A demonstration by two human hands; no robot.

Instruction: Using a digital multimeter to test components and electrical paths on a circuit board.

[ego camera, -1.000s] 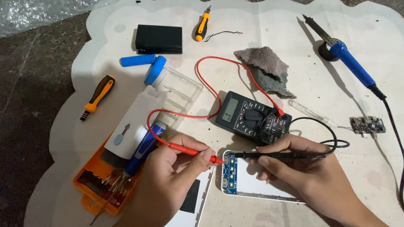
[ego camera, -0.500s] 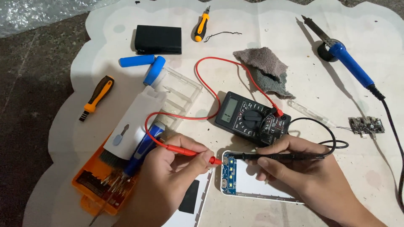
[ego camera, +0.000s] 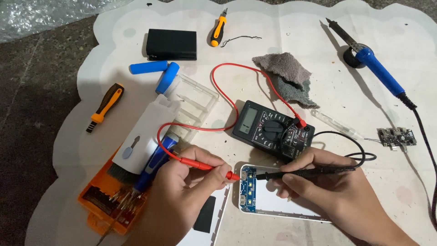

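My left hand (ego camera: 182, 191) grips a red multimeter probe (ego camera: 205, 166), its tip touching the blue circuit board (ego camera: 249, 191) at the left end of a white power-bank case (ego camera: 282, 202). My right hand (ego camera: 332, 191) holds the black probe (ego camera: 300, 172), with its tip on the same board's upper end. Both leads run to a black digital multimeter (ego camera: 272, 129) lying just beyond my hands. A white case lid with a dark window (ego camera: 205, 216) lies under my left wrist.
An orange screwdriver-bit tray (ego camera: 109, 200) with a blue driver (ego camera: 154, 164) sits left. Also on the white mat: two orange-handled screwdrivers (ego camera: 105, 107) (ego camera: 218, 27), blue batteries (ego camera: 148, 67), a black box (ego camera: 171, 44), a grey rag (ego camera: 287, 75), a blue soldering iron (ego camera: 373, 64), a small circuit board (ego camera: 396, 136).
Both hands hold the probes on the board almost unmoved; the view has only shifted slightly.
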